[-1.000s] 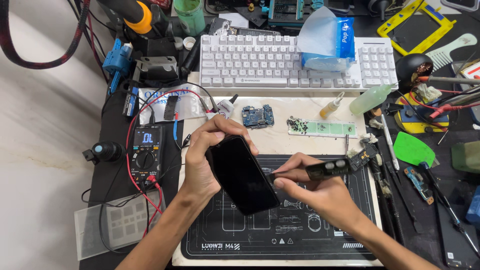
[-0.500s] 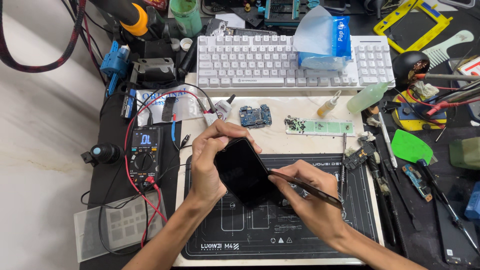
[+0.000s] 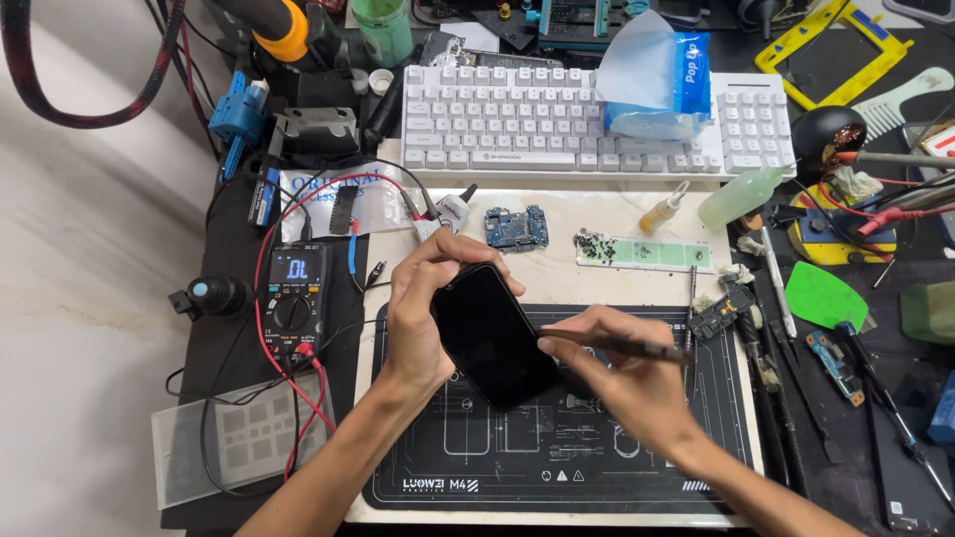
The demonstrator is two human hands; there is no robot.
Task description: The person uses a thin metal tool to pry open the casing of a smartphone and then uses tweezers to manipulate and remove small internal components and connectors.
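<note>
left hand fingers grip glossy black phone; right hand – pinches slim dark tool

White keyboard, multimeter, blue circuit board, green strip board.

phone left edge: behind fingers | tool tip: hidden

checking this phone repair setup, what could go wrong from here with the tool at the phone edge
The thin dark tool in the right hand meets the edge of the black phone; a slip could scratch the screen or jab the left hand. The phone is held tilted above the black repair mat, so it could twist out of the grip.
</note>
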